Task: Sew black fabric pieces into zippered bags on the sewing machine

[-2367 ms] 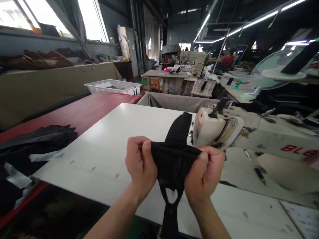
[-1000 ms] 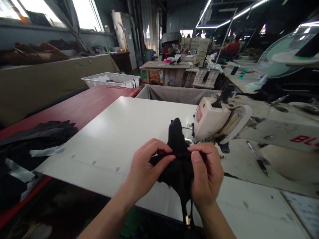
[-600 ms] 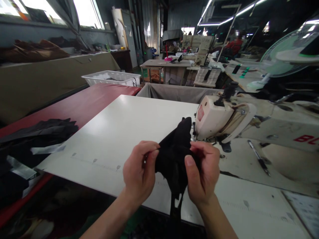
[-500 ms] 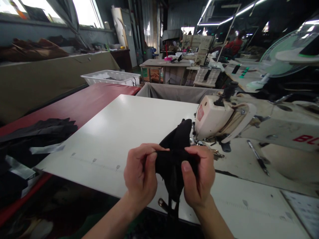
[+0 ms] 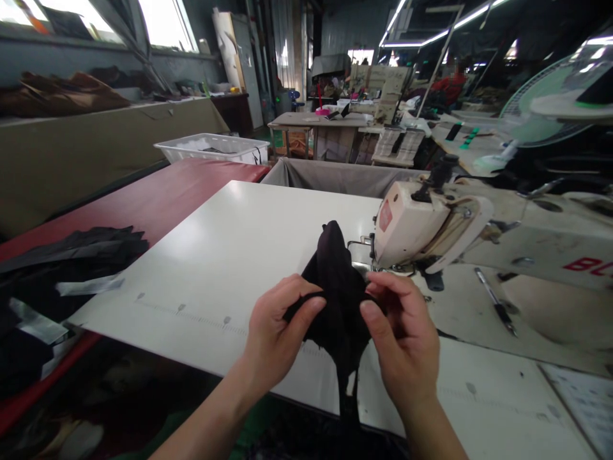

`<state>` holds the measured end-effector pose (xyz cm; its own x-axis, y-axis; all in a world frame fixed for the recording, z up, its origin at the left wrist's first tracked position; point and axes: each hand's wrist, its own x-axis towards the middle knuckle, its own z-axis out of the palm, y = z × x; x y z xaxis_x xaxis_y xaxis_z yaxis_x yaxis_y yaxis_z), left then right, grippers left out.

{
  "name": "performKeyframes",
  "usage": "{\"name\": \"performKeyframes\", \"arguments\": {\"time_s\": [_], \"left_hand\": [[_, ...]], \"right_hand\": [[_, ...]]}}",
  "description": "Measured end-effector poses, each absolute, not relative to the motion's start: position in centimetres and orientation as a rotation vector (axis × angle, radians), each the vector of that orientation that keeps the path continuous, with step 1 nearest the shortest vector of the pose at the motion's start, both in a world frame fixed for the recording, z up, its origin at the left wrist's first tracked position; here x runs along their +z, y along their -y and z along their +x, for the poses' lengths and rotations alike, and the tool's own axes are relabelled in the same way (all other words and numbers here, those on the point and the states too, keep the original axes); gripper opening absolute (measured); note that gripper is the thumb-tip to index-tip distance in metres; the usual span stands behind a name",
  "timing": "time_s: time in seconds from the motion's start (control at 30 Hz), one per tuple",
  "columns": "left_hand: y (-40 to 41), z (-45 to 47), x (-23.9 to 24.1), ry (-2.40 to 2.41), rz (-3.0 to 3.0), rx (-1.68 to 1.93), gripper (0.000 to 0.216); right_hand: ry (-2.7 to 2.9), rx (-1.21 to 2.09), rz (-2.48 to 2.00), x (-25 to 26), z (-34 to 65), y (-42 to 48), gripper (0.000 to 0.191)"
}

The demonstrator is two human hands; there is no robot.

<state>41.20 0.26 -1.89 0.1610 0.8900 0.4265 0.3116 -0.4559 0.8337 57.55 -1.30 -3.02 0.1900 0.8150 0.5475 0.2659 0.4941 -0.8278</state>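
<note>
Matt black cloth point(image 5: 338, 300), glossy white tabletop point(image 5: 230, 249)

The person's own arms
Left hand point(image 5: 275, 332) and right hand point(image 5: 407, 338) bare, nails short and plain; forearms point(image 5: 205, 415) uncovered to the near edge.

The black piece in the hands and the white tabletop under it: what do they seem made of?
The black piece: probably thin, matte fabric; it folds and droops limply. The white tabletop: seemingly smooth laminate or coated board, with a faint sheen.
</note>
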Motion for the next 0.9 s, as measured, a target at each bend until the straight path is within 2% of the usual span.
{"name": "performKeyframes", "arguments": {"time_s": [0.13,0.4,0.53,0.77,0.83,0.9], "left_hand": [[-0.2,41.4,-1.8,-1.063,1.898,1.285,0.017],[0.0,42.0,-2.5,-1.091,1.887,1.352,0.017],[-0.2,42.1,-2.1,-1.127,1.86,1.361,0.024],[-0.6,42.5,-2.2,-1.085,1.831,1.324,0.034],[-0.6,42.6,-2.4,-1.063,1.854,1.326,0.031],[-0.6,42.6,-2.5,-1.055,1.861,1.358,0.019]], "right_hand": [[1.453,0.698,-1.098,-2.8,58.8,1.4,0.005],[1.416,0.464,-1.012,-3.0,59.0,1.2,0.012],[1.495,0.397,-1.036,-2.9,58.9,1.3,0.012],[1.636,0.679,-0.966,-2.8,59.8,0.6,0.009],[1.581,0.619,-0.973,-2.9,59.6,0.3,0.013],[1.491,0.473,-0.993,-2.9,59.1,0.1,0.015]]}}
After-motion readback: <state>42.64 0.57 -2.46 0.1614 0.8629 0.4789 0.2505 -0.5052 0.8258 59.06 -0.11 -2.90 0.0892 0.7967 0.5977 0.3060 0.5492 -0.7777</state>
